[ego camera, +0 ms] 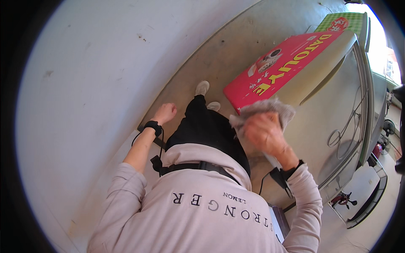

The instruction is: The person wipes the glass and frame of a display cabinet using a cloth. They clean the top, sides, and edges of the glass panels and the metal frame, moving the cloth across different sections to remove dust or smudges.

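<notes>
My right hand (265,131), slightly blurred, is closed on a greyish cloth (284,110) that bunches out beyond the fingers. The cloth lies over the near corner of a chest-like cabinet (319,98) with a pale metallic top, next to its red printed front panel (284,69); whether it presses on the surface I cannot tell. My left hand (166,113) hangs beside my body near the wall, fingers curled, with no object visible in it. Black bands with cables circle both wrists.
A white wall (95,72) with marks rises on the left. Beyond the red panel stands a green chequered box-like unit (343,23). A looped grey cable (338,139) lies on the cabinet's top. Fans (389,126) and a black-and-metal rack (368,202) are at the right. My shoes (202,88) stand on the brownish floor.
</notes>
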{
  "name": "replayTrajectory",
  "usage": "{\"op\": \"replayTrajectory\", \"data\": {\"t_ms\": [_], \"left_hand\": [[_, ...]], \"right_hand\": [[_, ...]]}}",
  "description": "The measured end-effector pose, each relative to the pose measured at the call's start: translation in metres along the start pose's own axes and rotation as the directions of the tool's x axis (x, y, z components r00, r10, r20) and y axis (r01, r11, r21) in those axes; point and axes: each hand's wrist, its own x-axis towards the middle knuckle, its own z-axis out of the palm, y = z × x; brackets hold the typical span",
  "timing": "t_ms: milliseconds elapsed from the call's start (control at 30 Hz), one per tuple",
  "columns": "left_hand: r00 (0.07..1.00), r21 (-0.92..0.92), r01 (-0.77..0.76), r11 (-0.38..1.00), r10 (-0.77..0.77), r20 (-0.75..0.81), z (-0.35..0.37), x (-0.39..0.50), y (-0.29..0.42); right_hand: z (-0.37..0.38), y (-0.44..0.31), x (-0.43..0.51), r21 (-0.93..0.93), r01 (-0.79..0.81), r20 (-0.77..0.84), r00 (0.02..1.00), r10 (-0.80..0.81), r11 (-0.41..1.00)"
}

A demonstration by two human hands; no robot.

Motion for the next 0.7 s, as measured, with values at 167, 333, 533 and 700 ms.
{"op": "replayTrajectory", "data": {"t_ms": [167,333,533,700], "left_hand": [[0.977,-0.042,-0.182,0.982,0.175,-0.124,-0.017,-0.001,0.062],[0.936,-0.096,-0.342,0.935,0.331,-0.12,-0.057,-0.014,0.152],[0.803,-0.132,-0.595,0.793,0.58,-0.136,-0.108,-0.033,0.275],[0.689,-0.021,-0.725,0.688,0.725,0.007,-0.122,-0.008,0.352]], "right_hand": [[-0.064,0.091,0.029,-0.324,-0.331,-0.194,0.94,0.28,0.886],[-0.041,0.06,0.007,-0.218,-0.244,-0.261,0.947,0.185,0.945],[-0.022,0.016,-0.014,-0.058,-0.127,-0.259,0.96,0.108,0.99],[-0.063,0.095,-0.004,-0.238,-0.438,-0.354,0.871,0.342,0.867]]}}
